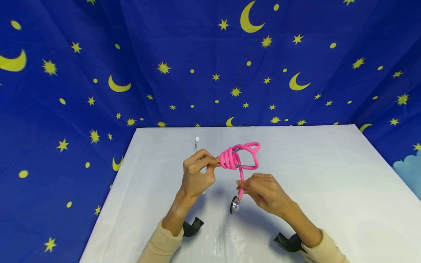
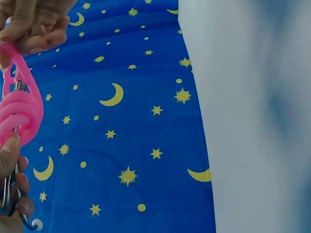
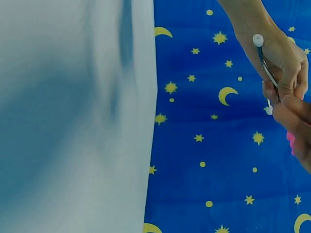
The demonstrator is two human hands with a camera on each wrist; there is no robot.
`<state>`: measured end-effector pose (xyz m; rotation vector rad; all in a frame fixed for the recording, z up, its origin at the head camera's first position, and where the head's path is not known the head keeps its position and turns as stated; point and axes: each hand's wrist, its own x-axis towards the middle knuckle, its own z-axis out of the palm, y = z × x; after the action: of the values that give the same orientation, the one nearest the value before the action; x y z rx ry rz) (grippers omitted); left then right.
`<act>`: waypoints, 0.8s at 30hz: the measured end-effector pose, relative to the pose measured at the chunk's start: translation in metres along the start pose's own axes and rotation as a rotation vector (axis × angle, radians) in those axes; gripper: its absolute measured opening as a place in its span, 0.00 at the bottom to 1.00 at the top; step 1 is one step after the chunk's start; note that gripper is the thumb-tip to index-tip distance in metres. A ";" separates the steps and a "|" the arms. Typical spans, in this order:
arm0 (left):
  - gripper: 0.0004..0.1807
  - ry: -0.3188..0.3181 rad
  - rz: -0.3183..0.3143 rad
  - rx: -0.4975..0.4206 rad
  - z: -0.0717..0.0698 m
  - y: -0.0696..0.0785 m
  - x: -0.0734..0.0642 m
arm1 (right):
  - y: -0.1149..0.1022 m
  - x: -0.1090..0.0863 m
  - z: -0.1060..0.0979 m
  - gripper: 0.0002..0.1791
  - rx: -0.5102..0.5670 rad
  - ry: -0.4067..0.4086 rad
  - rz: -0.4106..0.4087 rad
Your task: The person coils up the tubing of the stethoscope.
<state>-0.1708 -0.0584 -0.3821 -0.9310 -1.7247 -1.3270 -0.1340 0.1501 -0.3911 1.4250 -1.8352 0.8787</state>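
Observation:
A pink stethoscope is held up above the white table, its tubing wound in several coils (image 1: 227, 159) around the metal ear tubes. My left hand (image 1: 198, 171) grips the ear tubes just left of the coils, and one white ear tip (image 1: 197, 139) sticks up behind it. Between thumb and fingers, my right hand (image 1: 268, 193) pinches the tube's lower end, right above the silver and black chest piece (image 1: 235, 205). A forked loop of tubing (image 1: 255, 149) extends right of the coils. In the left wrist view, metal ear tubes (image 2: 18, 184) run through the left hand's fingers.
The white table (image 1: 312, 164) lies beneath both hands. Behind it and at its sides hangs a blue cloth (image 1: 197, 44) with yellow moons and stars. Black straps (image 1: 193, 227) are around both wrists, by the beige sleeves (image 1: 161, 243).

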 end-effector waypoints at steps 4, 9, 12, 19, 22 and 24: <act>0.10 -0.016 0.044 0.087 0.003 0.001 -0.001 | -0.001 0.002 0.000 0.10 -0.098 0.063 -0.024; 0.10 -0.015 0.054 0.129 0.005 0.000 -0.003 | 0.001 0.003 0.001 0.11 -0.119 0.127 -0.033; 0.09 -0.017 0.045 0.143 0.006 0.000 -0.004 | 0.003 0.003 0.004 0.13 -0.085 0.166 -0.023; 0.08 -0.011 0.066 0.173 0.009 0.003 -0.004 | 0.005 0.006 0.011 0.15 0.178 0.368 0.027; 0.08 -0.015 0.076 0.191 0.011 0.004 -0.005 | 0.003 0.004 0.012 0.15 0.178 0.410 0.098; 0.08 -0.016 0.085 0.205 0.013 0.004 -0.005 | 0.001 0.002 0.013 0.16 0.134 0.429 0.160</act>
<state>-0.1665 -0.0457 -0.3875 -0.8888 -1.7749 -1.0677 -0.1369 0.1384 -0.3973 1.0691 -1.5981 1.2965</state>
